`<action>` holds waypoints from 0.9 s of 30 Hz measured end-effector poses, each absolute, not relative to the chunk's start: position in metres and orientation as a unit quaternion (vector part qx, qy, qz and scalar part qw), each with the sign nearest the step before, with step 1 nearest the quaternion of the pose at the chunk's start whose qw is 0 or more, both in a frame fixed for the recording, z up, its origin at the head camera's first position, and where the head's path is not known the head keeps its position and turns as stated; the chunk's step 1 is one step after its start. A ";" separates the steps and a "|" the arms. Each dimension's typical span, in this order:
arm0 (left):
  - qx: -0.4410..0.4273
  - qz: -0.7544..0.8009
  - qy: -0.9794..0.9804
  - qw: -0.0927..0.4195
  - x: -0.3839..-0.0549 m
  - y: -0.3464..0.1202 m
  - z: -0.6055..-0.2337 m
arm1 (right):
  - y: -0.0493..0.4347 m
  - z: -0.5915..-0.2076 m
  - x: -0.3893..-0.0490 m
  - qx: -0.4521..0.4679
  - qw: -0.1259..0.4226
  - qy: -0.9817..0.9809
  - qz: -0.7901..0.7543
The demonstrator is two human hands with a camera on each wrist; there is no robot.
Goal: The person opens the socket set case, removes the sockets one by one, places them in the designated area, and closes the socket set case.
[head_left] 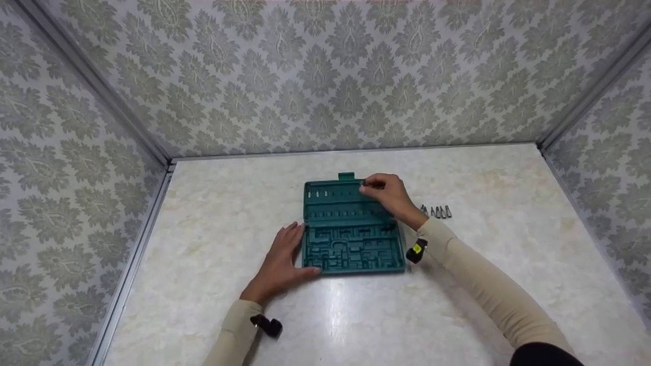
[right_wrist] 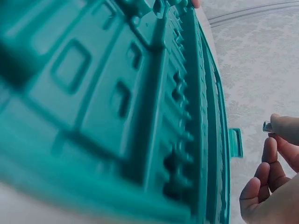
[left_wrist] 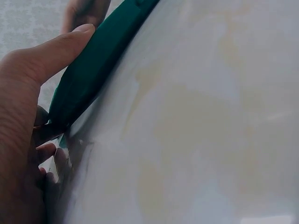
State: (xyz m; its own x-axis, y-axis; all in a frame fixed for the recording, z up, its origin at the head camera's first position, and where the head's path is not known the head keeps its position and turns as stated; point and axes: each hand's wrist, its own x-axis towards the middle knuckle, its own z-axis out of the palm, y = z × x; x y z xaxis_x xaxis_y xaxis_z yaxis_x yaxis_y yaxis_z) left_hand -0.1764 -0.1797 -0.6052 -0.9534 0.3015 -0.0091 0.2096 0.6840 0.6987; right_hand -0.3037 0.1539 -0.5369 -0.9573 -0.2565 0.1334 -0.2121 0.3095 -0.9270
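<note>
The green tool case (head_left: 351, 231) lies open and flat near the middle of the marble table (head_left: 508, 284), well short of the back wall. Its two halves are spread front to back: the moulded tray half sits nearer the person, the slotted lid half lies beyond it, and the small latch tab (head_left: 346, 176) points away from the person toward the patterned wall (head_left: 325, 76). Each half runs long from left to right, and the hinge line between them runs the same way.

The right hand (head_left: 389, 195) hovers over the far right part of the lid half, fingers curled, with thumb and forefinger pinching a small metal bit (right_wrist: 267, 126); the right wrist view shows the bit's silver end at the fingertips, just beside the case's latch edge. Which way the bit points cannot be told.

The left hand (head_left: 282, 262) rests against the case's left front corner, fingers fairly straight along the side and thumb (left_wrist: 60, 51) pressed on the edge, steadying it on the table.

To the right of the case, behind the right forearm, a short row of metal bits (head_left: 436, 211) lies on the table, running left to right, apart from the case.
</note>
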 end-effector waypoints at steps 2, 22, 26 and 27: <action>0.141 0.369 0.917 0.062 -0.177 -0.180 -0.606 | 0.163 -0.535 -0.301 -0.146 0.017 0.811 -0.567; 0.151 0.371 0.914 0.059 -0.177 -0.181 -0.605 | 0.250 -0.540 -0.263 -0.084 -0.008 0.847 -0.525; 0.150 0.373 0.914 0.058 -0.176 -0.182 -0.606 | 0.270 -0.542 -0.256 -0.072 -0.004 0.850 -0.523; 0.150 0.374 0.913 0.057 -0.176 -0.182 -0.606 | 0.275 -0.543 -0.254 -0.067 -0.005 0.852 -0.519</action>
